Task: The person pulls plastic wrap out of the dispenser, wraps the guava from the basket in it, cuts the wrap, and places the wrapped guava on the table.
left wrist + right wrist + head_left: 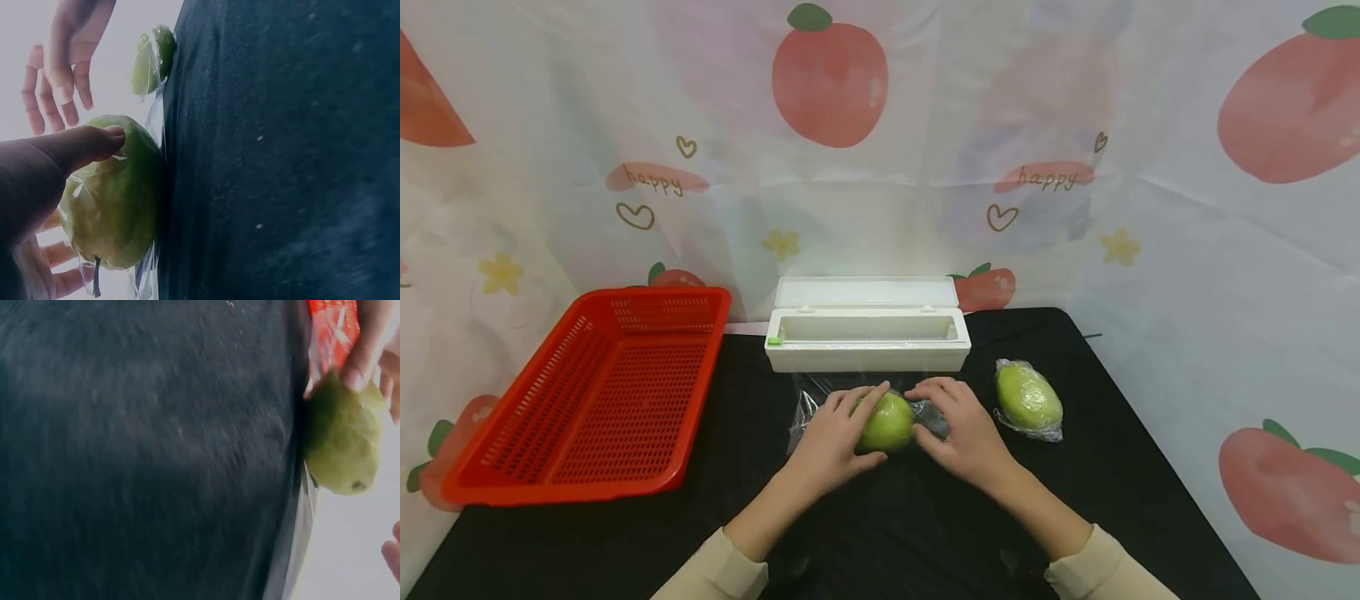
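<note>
A green pear (pixel 890 423) lies on a sheet of cling film (pixel 803 410) on the black tabletop. My left hand (pixel 833 433) holds it from the left, thumb on the near side and fingers over the far side. In the left wrist view, film clings around the pear (pixel 119 206) and its dark stem points away from the right hand. My right hand (pixel 966 433) hovers just right of the pear, fingers loosely bent and apart from it. Farther right sits a second pear (pixel 1030 396), wrapped in film.
A white cling film box (pixel 868 360) with its lid raised stands at the back, just beyond the hands. On the left is a red plastic basket (pixel 673 483). A fruit-print curtain (pixel 917 208) hangs behind the black table (pixel 880 542).
</note>
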The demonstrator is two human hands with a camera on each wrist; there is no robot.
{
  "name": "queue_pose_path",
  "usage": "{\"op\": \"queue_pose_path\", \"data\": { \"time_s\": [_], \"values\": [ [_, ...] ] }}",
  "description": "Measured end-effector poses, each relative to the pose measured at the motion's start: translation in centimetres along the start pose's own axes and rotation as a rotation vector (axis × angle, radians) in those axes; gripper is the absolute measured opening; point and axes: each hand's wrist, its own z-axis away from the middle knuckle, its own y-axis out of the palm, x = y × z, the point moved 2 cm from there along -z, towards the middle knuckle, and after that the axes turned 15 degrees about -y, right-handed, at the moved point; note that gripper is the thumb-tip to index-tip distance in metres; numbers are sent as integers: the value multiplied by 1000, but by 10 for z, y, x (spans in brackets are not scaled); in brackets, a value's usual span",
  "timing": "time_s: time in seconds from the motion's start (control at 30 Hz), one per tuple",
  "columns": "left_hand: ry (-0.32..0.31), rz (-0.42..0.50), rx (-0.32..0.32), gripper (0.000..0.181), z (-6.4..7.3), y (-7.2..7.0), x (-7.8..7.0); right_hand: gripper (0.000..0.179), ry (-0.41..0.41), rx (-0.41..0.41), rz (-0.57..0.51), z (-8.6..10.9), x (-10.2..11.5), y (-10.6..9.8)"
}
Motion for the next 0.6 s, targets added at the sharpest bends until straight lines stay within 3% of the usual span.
{"op": "queue_pose_path", "data": {
  "time_s": [0.23,0.43,0.6],
  "values": [
    [-42,47,-7,90,-10,-2,8,79,24,214,-4,-5,2,20],
    [-43,55,25,92,-12,-4,11,87,60,268,-25,-9,-6,28],
    [-24,27,-8,92,-5,-9,12,86,50,304,-31,-11,-8,31]
  ]
}}
